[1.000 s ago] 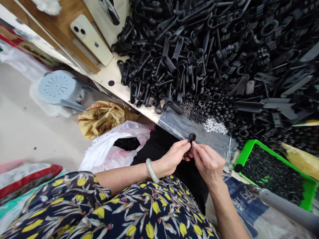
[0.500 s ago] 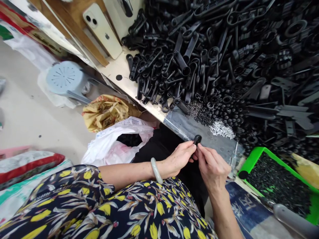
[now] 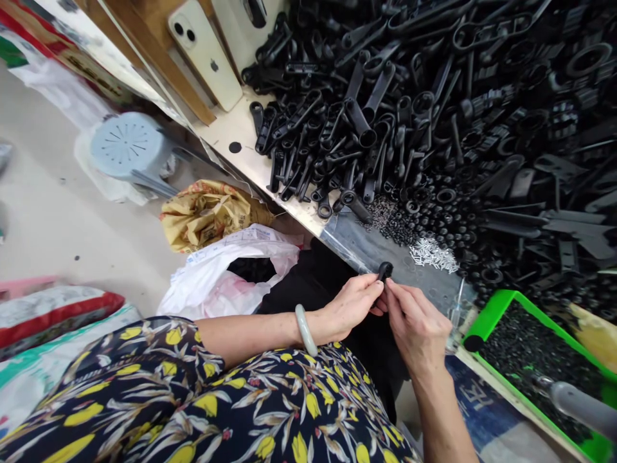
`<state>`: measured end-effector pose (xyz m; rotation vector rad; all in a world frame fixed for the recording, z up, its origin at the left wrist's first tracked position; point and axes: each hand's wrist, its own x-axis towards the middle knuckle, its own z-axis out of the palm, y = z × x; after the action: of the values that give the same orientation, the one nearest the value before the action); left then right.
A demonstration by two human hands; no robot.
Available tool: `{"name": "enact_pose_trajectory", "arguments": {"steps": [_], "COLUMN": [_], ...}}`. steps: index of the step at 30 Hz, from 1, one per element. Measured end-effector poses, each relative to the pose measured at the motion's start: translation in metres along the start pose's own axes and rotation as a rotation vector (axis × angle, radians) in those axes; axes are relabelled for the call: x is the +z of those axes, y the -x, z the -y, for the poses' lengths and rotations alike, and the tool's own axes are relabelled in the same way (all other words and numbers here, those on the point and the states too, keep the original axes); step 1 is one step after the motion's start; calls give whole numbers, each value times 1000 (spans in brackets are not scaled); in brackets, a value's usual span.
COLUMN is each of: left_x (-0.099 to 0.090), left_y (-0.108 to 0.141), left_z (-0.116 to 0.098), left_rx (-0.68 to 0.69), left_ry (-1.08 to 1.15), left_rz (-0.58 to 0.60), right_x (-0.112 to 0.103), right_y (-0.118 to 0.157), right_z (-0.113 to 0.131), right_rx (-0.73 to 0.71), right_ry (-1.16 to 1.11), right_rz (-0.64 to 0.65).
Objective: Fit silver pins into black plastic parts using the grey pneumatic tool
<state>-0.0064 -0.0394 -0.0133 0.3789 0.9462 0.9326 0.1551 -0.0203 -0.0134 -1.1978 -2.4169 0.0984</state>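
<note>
Just beyond the table's near edge, my left hand point(image 3: 351, 307) is closed around a small black plastic part with a rounded, ring-like end point(image 3: 385, 270). Its lower portion is hidden by my fingers. My right hand point(image 3: 418, 320) meets it there, thumb and fingertips pinched against the same part; anything small inside that pinch is hidden. Close ahead lies a small pile of silver pins point(image 3: 434, 254) on the grey mat point(image 3: 376, 247). Beside the pins are little black round pieces point(image 3: 446, 222) and tiny metal bits point(image 3: 383, 211).
Black ring-ended handles point(image 3: 359, 122) heap over the table. A green bin point(image 3: 486, 315) of small black pieces stands right, with a grey cylindrical tool point(image 3: 581, 405) over it. Left are a phone point(image 3: 207, 58), a blue stool point(image 3: 128, 145), a yellow sack point(image 3: 207, 215) and a white bag point(image 3: 207, 283).
The view has shifted slightly. At the right, the grey tool's tip now sits over the green bin, higher than before. Both hands keep their hold at the black part.
</note>
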Motion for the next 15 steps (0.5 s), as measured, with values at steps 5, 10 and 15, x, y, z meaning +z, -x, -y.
{"name": "enact_pose_trajectory", "arguments": {"steps": [5, 10, 15], "left_x": [0, -1, -4], "left_y": [-5, -6, -7], "left_z": [7, 7, 4], "left_rx": [43, 44, 10], "left_ry": [-19, -66, -50], "left_rz": [-30, -39, 6], "right_x": [-4, -7, -7], "right_y": [-4, -10, -14], "right_z": [4, 5, 5], "right_rx": [12, 10, -9], "right_ry": [74, 126, 165], "right_rz": [58, 122, 123]}}
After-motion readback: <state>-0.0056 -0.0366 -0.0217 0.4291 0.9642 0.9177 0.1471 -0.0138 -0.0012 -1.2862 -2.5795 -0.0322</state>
